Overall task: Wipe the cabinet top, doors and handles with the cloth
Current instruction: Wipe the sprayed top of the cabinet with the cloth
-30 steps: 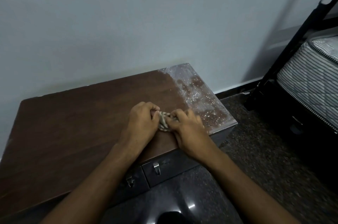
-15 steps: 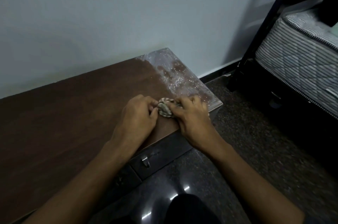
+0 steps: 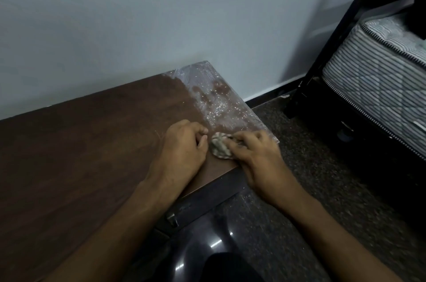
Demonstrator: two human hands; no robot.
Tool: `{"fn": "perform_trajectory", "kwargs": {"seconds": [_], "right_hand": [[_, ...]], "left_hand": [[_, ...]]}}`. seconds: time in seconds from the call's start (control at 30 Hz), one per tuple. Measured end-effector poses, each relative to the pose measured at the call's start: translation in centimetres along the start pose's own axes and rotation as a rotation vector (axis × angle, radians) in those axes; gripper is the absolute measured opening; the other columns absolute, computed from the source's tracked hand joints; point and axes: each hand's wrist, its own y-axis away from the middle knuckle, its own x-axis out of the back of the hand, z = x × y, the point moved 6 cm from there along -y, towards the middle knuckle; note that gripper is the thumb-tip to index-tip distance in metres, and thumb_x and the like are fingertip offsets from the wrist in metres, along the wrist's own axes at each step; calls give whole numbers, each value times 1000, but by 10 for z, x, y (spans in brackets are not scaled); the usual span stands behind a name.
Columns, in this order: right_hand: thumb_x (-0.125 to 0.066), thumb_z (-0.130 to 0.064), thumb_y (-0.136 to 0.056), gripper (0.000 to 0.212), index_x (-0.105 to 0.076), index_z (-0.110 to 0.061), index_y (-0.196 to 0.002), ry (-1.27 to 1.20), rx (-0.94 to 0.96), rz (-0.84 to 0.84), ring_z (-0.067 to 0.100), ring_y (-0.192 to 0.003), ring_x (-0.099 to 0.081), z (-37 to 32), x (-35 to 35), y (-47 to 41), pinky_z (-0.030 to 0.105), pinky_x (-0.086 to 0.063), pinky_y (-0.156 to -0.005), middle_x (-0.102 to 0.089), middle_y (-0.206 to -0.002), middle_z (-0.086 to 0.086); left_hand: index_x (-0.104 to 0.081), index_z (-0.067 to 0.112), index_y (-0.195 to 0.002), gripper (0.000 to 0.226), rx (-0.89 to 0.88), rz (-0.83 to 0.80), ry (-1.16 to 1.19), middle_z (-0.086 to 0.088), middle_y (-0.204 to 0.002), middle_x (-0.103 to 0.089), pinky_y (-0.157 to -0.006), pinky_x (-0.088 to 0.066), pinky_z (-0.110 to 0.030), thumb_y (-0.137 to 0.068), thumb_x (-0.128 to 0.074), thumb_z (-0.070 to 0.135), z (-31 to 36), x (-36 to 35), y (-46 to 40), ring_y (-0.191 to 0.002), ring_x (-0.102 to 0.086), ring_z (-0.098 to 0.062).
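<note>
A low cabinet has a dark brown top [image 3: 87, 143] whose right end [image 3: 219, 97] is covered in pale, speckled dust. A small bunched grey-and-white cloth [image 3: 220, 149] lies on the top near the front right edge. My right hand [image 3: 255, 155] pinches the cloth's right side with curled fingers. My left hand [image 3: 184, 145] rests on the top just left of the cloth, fingers curled, a small gap between it and the cloth. Below the front edge a dark door front shows one metal handle [image 3: 172, 219].
A pale wall runs right behind the cabinet. To the right stands a black bed frame [image 3: 341, 35] with a striped mattress [image 3: 378, 69]. Dark speckled floor [image 3: 322, 178] lies between cabinet and bed. A glossy dark object [image 3: 207, 247] sits below, close to me.
My left hand has come off the cloth, leaving a small gap, while the right hand keeps holding it. The view has shifted left and closer, so the bed shows more.
</note>
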Motion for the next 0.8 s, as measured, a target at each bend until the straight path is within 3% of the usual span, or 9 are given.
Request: {"fn": "perform_trajectory", "kwargs": {"seconds": [0.13,0.27,0.37,0.57,0.7,0.8], "right_hand": [[-50,-24,-96,38,-63,-29,-131,83,-176,54,25,-96,-43,48,8,-21,36,-37,-77,-58,-123,-1],[-60,-19,-93,44,-59,-31,-136,41,-75,23,24,-103,-44,12,1,-12,33,-31,-80,-54,-129,-3],[-58,-18,-92,47,-58,-30,-137,12,-37,24,23,-103,-44,18,5,2,33,-31,-81,-54,-129,-2],[-50,-23,-100,37,-59,-28,-136,88,-264,63,26,-100,-42,70,11,-26,38,-37,-80,-54,-125,2],[-50,-22,-97,42,-56,-28,-139,57,-80,14,22,-104,-43,34,13,-1,32,-30,-80,-53,-131,-2],[-56,-17,-92,45,-60,-27,-136,49,-59,8,24,-100,-46,47,15,3,32,-32,-77,-55,-127,0]], "left_hand": [[-73,28,-93,9,4,-19,33,14,-78,-57,-62,-34,-5,-87,-69,23,2,-4,-2,-68,-50,5],[-73,27,-94,10,16,14,38,13,-78,-58,-68,-41,-16,-87,-68,23,10,-6,-8,-68,-51,1],[-74,26,-97,12,20,1,21,13,-79,-57,-62,-33,-8,-88,-68,21,11,-7,-9,-68,-50,2],[-74,25,-98,12,38,0,18,14,-81,-59,-60,-32,-5,-89,-67,21,7,-5,-8,-68,-52,4],[-75,24,-99,13,29,-5,16,14,-80,-57,-59,-34,-4,-89,-67,22,9,-6,-10,-69,-51,5],[-74,25,-100,14,41,-3,1,16,-80,-54,-59,-35,-3,-90,-66,21,3,-3,-12,-68,-49,5]]}}
